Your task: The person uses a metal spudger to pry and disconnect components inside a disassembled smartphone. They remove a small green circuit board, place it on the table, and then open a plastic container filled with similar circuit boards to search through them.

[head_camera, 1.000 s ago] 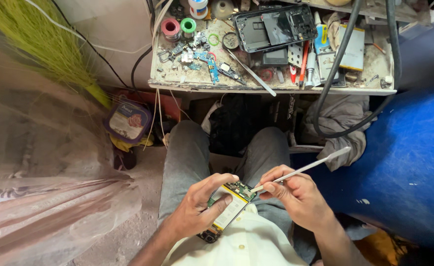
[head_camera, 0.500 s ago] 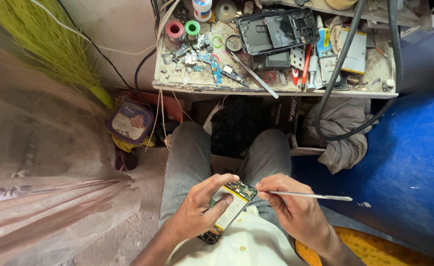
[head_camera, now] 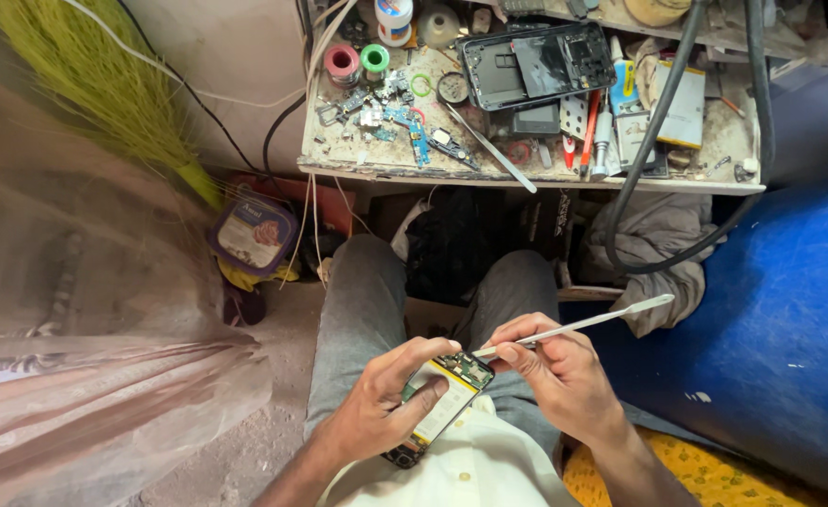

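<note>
Hands work low over the lap, close to the white shirt (head_camera: 489,469). The left hand (head_camera: 376,413) is wrapped around an opened smartphone (head_camera: 442,406), thumb across its face and fingers curled beneath, holding it tilted with its top end toward one o'clock. The back cover is off: a pale yellow battery fills most of the body, and a strip of green circuit board shows at the upper end. The right hand (head_camera: 564,376) pinches a slim metal spudger (head_camera: 574,326) between thumb and fingertips, pen fashion; its tip rests at the top edge of the board, and the flat end points away toward two o'clock.

Judging by what lies open, the disassembly looks well started but not finished. The battery and the board sit in place inside the shell, and the tool appears to be working at a connector or a shield near the top.

Up at twelve o'clock stands a cluttered workbench (head_camera: 358,167), bearing a second stripped phone frame (head_camera: 536,64), two small tape rolls, loose flex parts, tweezers and a red-handled screwdriver (head_camera: 590,127). A thick black cable (head_camera: 639,169) loops down from it. At ten o'clock a yellow-green broom (head_camera: 104,94) leans beside a lidded plastic tub (head_camera: 253,235).
</note>
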